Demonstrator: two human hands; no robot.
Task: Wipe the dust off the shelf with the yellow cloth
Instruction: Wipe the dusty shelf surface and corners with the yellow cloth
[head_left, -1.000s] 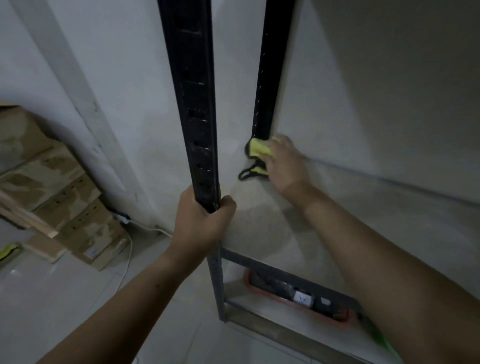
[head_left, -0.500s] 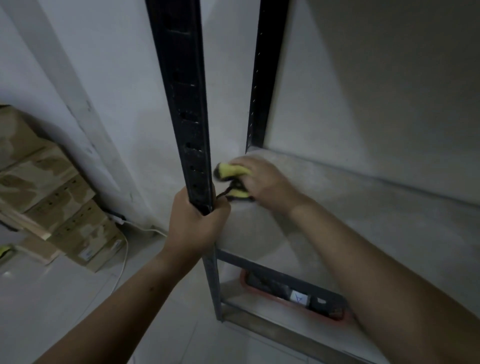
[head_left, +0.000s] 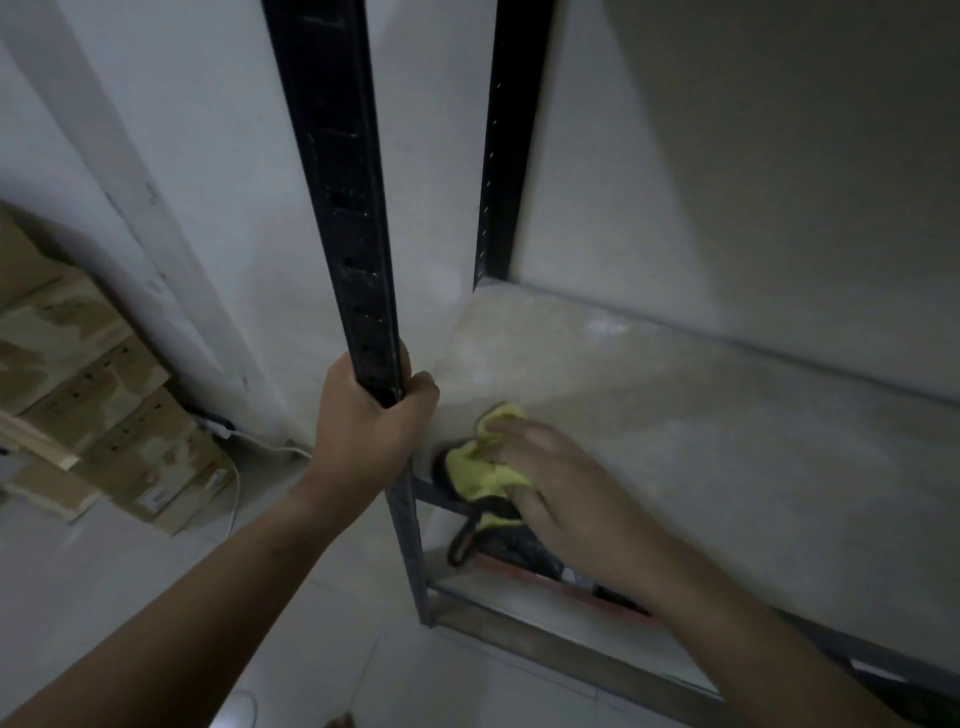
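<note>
The pale shelf board (head_left: 701, 447) sits between two black slotted uprights. My right hand (head_left: 566, 493) presses the yellow cloth (head_left: 480, 467) with black trim onto the board's front left corner. Part of the cloth and its black loop hang over the front edge. My left hand (head_left: 371, 421) grips the front black upright (head_left: 343, 208) just above the board. The far upright (head_left: 506, 156) stands at the back left corner against the wall.
Stacked cardboard boxes (head_left: 104, 405) and a white cable (head_left: 249, 447) lie on the floor to the left. A lower shelf (head_left: 545, 618) holds a red-rimmed tray with dark items. White walls close in behind and to the left.
My right hand has drawn the cloth from the back left corner of the board toward the front left edge. My left hand has kept its grip on the upright.
</note>
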